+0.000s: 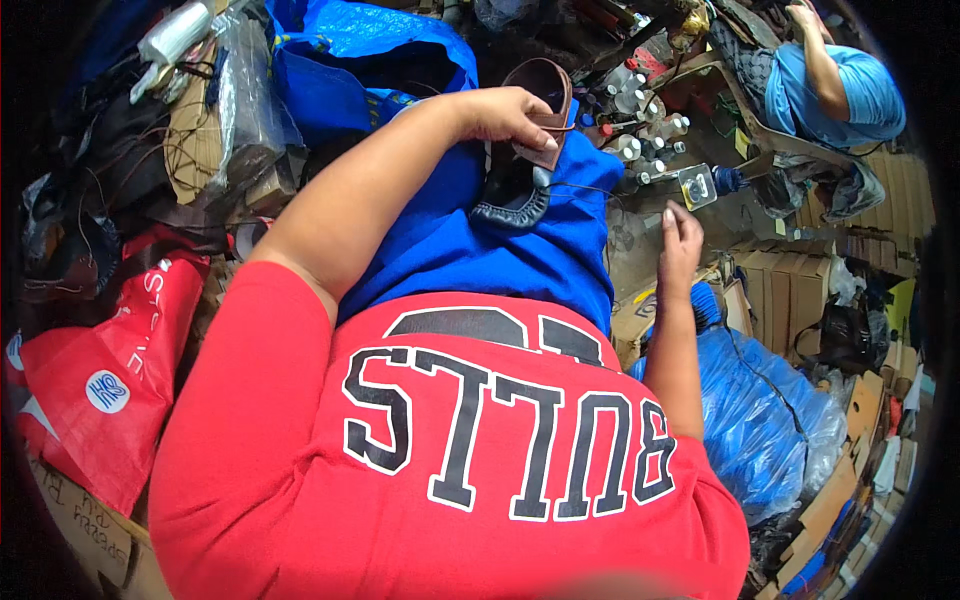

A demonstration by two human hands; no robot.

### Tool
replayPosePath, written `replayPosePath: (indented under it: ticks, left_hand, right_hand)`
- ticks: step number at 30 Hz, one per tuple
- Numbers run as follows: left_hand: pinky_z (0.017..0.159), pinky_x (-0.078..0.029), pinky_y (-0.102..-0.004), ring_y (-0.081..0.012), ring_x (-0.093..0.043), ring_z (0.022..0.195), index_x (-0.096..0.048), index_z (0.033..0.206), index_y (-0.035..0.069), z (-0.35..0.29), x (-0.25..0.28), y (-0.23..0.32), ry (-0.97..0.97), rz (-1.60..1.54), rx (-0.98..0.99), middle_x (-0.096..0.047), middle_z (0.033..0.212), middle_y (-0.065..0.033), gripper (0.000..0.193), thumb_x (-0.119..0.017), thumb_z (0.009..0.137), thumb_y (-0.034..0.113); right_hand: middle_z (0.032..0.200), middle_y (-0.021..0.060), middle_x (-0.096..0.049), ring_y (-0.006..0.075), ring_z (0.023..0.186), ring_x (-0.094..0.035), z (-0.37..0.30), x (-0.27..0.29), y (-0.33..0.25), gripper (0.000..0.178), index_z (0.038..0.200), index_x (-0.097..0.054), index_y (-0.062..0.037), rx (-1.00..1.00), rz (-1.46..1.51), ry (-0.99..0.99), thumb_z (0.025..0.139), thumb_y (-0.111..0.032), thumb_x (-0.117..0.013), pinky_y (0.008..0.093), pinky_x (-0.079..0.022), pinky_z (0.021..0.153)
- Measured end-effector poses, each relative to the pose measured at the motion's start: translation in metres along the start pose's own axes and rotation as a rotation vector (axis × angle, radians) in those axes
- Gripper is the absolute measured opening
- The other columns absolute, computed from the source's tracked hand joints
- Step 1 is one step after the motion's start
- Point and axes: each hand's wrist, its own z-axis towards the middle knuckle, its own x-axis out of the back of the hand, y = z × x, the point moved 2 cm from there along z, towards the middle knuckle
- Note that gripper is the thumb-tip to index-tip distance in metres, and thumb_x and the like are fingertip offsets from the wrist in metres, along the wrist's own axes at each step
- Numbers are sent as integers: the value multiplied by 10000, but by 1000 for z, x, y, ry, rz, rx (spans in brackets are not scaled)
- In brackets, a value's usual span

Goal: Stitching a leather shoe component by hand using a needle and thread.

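Note:
On my lap, over the blue cloth (430,235), lies a leather shoe upper (515,212) with a black gathered toe edge and a brown inner side. My left hand (512,118) is closed on its brown upper part, which loops up beyond my fingers. From the black part a thin dark thread (585,189) runs right toward my right hand (681,243). That hand is held off to the right, its fingers drawn together near the thread's end. The thread's very end is too fine to make out.
Several small bottles (650,130) stand at the far right, near a clear container with a blue cap (698,187). A blue bag (370,60) lies ahead, a red bag (110,370) at left. Blue plastic wrap (750,410) sits by my right arm. Another person (835,95) works at far right.

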Motion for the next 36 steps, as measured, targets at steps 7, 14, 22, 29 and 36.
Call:
replayPosePath:
  ticks: [7, 14, 22, 29, 36]
  left_hand:
    - [817, -433, -285, -160, -548, 922, -586, 1022, 16, 2, 0, 2, -34, 289, -56, -578, 972, -63, 451, -755, 734, 319]
    - [756, -433, -319, -201, -541, 856, -616, 930, 14, 15, -9, -5, 20, 383, -84, -538, 907, -78, 437, -804, 663, 305]
    - [735, -465, -279, -131, -596, 786, -641, 918, 36, 9, -13, 4, 62, 312, -91, -662, 827, -45, 379, -804, 688, 290]
    - [778, -446, -266, -114, -573, 861, -610, 1021, 39, -2, -3, 3, -129, 70, 126, -644, 933, -13, 419, -791, 710, 253]
    - [814, -449, -259, -91, -577, 863, -638, 1021, 50, -3, -9, 9, -104, 239, -51, -659, 925, 3, 308, -735, 753, 167]
  right_hand:
    - [821, 156, -617, 265, 745, -600, 29, -43, -160, 293, 858, -646, -1, 256, 91, -695, 849, -293, -620, 349, -464, 679]
    - [615, 187, -555, 309, 570, -570, 38, -64, -165, 281, 753, -613, 11, 134, -93, -1016, 818, -261, -592, 395, -440, 561]
    - [590, 77, -441, 114, 551, -390, 19, -29, -153, 287, 638, -469, 10, 253, 36, -988, 835, -155, -597, 292, -335, 518]
    - [744, 29, -568, 109, 685, -525, -1, -13, -137, 94, 882, -652, -24, 26, 270, -652, 855, -109, -625, 256, -429, 618]
    - [778, 90, -583, 197, 710, -583, 12, -34, -142, 151, 954, -678, -61, 231, 73, -640, 818, -86, -617, 289, -457, 653]
